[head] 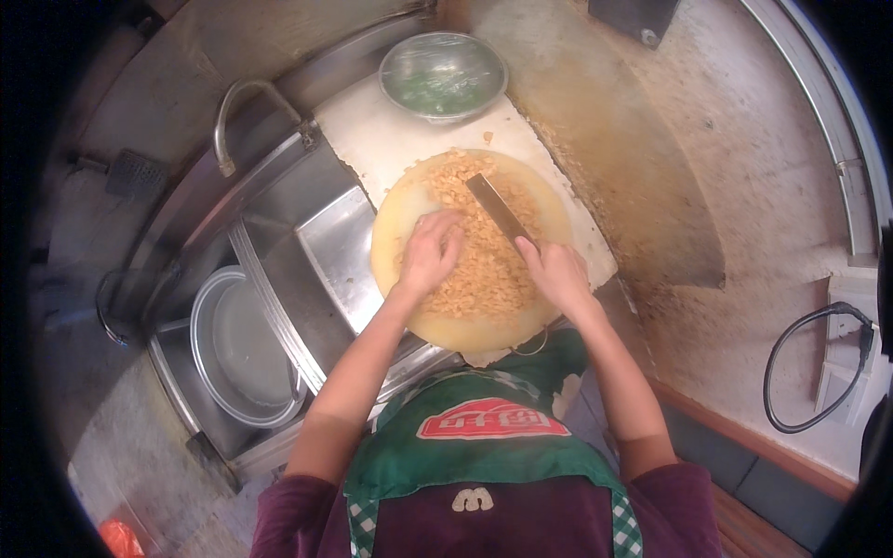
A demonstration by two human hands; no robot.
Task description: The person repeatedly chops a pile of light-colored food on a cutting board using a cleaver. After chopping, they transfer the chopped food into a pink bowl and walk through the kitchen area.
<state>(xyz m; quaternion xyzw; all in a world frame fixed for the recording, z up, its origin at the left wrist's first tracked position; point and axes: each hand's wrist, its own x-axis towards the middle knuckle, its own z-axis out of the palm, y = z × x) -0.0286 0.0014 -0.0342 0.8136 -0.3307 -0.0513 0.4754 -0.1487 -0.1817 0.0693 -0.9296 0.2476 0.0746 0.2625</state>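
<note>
A round, yellowish chopping board (446, 335) lies before me, with a broad layer of small chopped light-brown food pieces (474, 282) across it. My right hand (558, 272) grips a cleaver (499, 208) at its near end; the wide blade, seen nearly edge-on, points away from me and to the left over the pieces. On the left part of the board, my left hand (436, 251) rests against the food with its fingers curled; whether it pinches any pieces is hidden. The hands are apart.
Beyond the board stands a metal bowl (444, 77) under clear film, with something green inside. To the left are a steel sink (279, 202), its curved faucet (222, 132), and a round metal pot (244, 349) holding cloudy liquid. A stained wall rises on the right, where a black cable (767, 380) loops.
</note>
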